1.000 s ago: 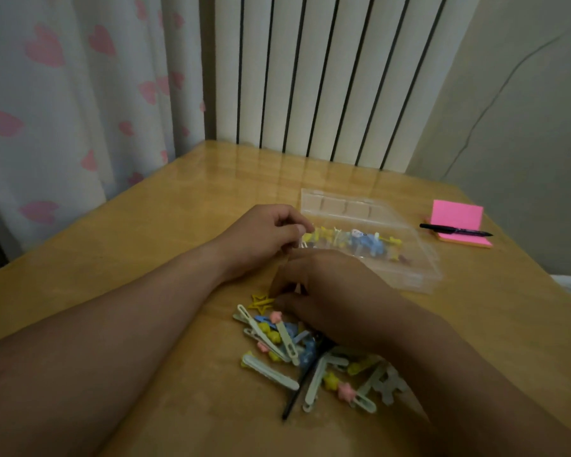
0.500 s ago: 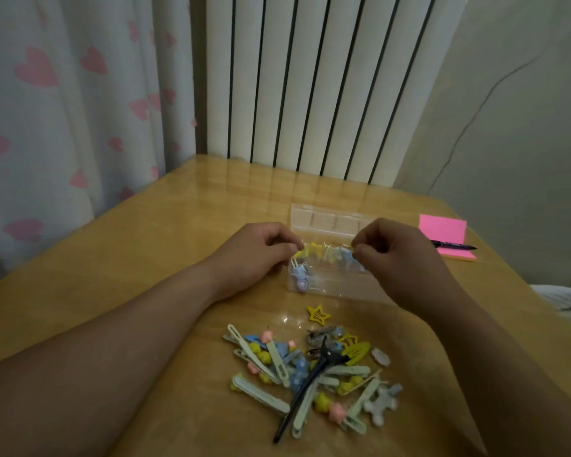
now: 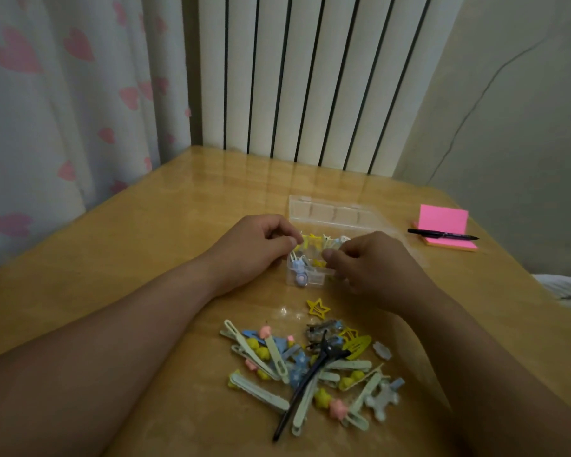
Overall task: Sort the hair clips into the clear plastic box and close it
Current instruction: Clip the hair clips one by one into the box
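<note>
The clear plastic box (image 3: 330, 213) lies open in the middle of the table, its lid tipped back, with several small yellow and blue hair clips (image 3: 300, 271) inside. My left hand (image 3: 256, 247) grips the box's left edge with curled fingers. My right hand (image 3: 374, 263) hovers low over the box's right half, thumb and fingers pinched together next to a small yellow clip (image 3: 318, 262). A loose pile of pastel hair clips (image 3: 277, 357) lies nearer to me, with a long black clip (image 3: 305, 379) across it and a yellow star clip (image 3: 317, 307) just behind it.
A pink sticky-note pad (image 3: 444, 225) with a black pen (image 3: 442, 234) on it sits at the table's right edge. A white radiator (image 3: 310, 77) and a heart-print curtain (image 3: 63, 94) stand behind the wooden table (image 3: 145, 258).
My right hand left the pile, rose to the box, and has now dropped lower into it and shifted left. My left hand has stayed at the box's left edge.
</note>
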`<move>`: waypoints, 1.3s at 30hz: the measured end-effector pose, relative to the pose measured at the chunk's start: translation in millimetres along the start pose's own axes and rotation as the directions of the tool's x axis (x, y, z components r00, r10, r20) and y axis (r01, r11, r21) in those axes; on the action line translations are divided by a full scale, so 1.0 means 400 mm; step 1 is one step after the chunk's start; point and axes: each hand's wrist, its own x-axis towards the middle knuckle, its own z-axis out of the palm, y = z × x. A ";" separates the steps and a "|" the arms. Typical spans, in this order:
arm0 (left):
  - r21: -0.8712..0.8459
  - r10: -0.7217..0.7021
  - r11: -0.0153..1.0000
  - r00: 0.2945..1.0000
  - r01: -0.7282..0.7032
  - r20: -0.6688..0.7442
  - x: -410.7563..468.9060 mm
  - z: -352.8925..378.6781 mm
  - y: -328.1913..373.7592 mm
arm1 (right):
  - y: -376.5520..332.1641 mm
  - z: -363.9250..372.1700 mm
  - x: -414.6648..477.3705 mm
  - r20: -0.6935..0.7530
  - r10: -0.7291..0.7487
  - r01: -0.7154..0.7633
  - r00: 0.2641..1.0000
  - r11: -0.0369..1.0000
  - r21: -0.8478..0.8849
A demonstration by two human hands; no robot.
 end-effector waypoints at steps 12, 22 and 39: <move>-0.006 -0.011 1.000 1.000 0.011 0.006 -0.006 -0.003 0.008 | -0.023 -0.051 -0.043 -0.148 -0.165 0.177 0.975 0.982 0.072; -0.003 -0.004 1.000 1.000 0.004 0.009 -0.005 -0.005 0.006 | -0.060 -0.073 -0.080 0.415 -0.174 0.269 0.893 0.946 -0.182; 0.001 0.008 1.000 1.000 -0.008 0.015 -0.004 -0.003 0.000 | 0.027 -0.029 -0.005 -0.197 -0.036 0.055 0.980 0.995 0.088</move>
